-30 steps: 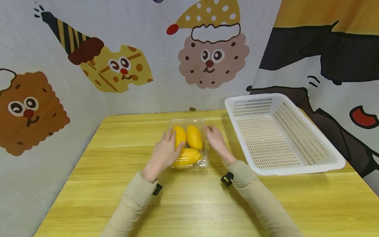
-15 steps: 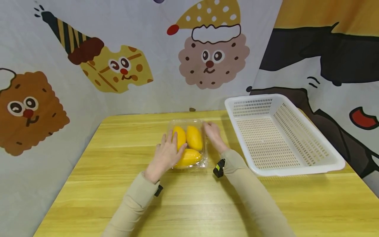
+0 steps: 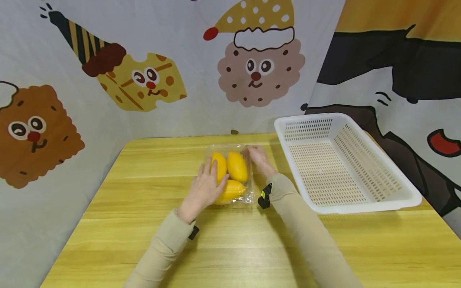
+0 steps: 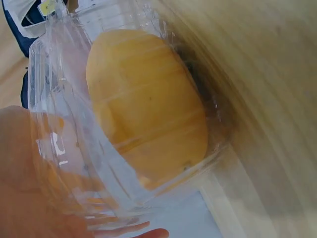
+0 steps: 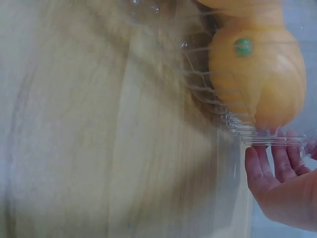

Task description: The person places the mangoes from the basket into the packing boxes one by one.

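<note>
Three yellow mangoes, the right one, the left one and the front one, lie inside a clear plastic box on the table. My left hand rests on the lid's left side, fingers spread over the left and front mangoes. At the box's far right edge, my right hand pinches the rim. The right wrist view shows its bent fingers against the ridged edge, below a mango with a green stem spot. Through the box wall, the left wrist view shows one mango large.
A white perforated plastic basket stands on the right of the wood-grain table. Behind the table hangs a cloth with cartoon figures.
My right hand has moved up along the box's right edge to its far corner, its fingers now over the rim. The left hand has stayed on the lid, shifting only slightly.
</note>
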Available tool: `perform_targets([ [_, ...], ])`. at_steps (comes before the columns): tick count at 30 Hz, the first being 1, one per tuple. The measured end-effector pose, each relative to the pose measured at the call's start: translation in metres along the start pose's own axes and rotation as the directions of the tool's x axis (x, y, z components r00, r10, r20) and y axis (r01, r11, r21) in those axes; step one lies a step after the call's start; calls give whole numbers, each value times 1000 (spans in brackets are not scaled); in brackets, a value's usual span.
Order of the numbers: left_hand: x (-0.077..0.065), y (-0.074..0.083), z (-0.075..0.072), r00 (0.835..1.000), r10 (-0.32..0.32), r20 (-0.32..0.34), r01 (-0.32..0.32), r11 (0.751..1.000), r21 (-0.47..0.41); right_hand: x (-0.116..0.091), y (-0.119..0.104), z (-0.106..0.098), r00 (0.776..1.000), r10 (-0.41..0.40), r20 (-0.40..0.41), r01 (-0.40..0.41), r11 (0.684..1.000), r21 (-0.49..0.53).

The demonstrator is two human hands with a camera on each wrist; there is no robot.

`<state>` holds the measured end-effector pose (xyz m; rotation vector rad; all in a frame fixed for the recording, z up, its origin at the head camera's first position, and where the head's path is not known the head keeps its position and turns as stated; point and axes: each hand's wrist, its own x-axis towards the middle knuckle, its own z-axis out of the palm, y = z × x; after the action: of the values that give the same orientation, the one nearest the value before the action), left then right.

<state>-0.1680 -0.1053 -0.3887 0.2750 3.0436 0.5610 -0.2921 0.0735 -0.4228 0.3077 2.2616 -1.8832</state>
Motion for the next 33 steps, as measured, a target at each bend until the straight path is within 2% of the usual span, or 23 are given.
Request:
perform_targets([
  [6, 5, -6, 0, 999, -18, -35, 13, 991, -135, 2, -2, 1, 1000, -18, 3, 18, 1000, 9],
  [10, 7, -10, -1, 996, -69, -51, 57, 977, -208, 2, -3, 2, 1000, -7, -1, 7, 1000, 2],
  [13, 7, -12, 0, 993, -114, -21, 107, 972, -209, 3, -4, 3, 1000, -3, -9, 3, 1000, -15],
  [16, 7, -12, 2, 991, -133, -3, 130, 970, -203, 3, -3, 3, 1000, 0, -17, -1, 1000, -28],
  [23, 7, -12, 6, 987, -160, -13, 153, 964, -219, 2, -1, 4, 1000, 10, 13, -10, 1000, 19],
  [33, 7, -12, 8, 987, -163, -17, 155, 962, -224, 3, 0, 4, 1000, 13, 1, -13, 1000, -3],
])
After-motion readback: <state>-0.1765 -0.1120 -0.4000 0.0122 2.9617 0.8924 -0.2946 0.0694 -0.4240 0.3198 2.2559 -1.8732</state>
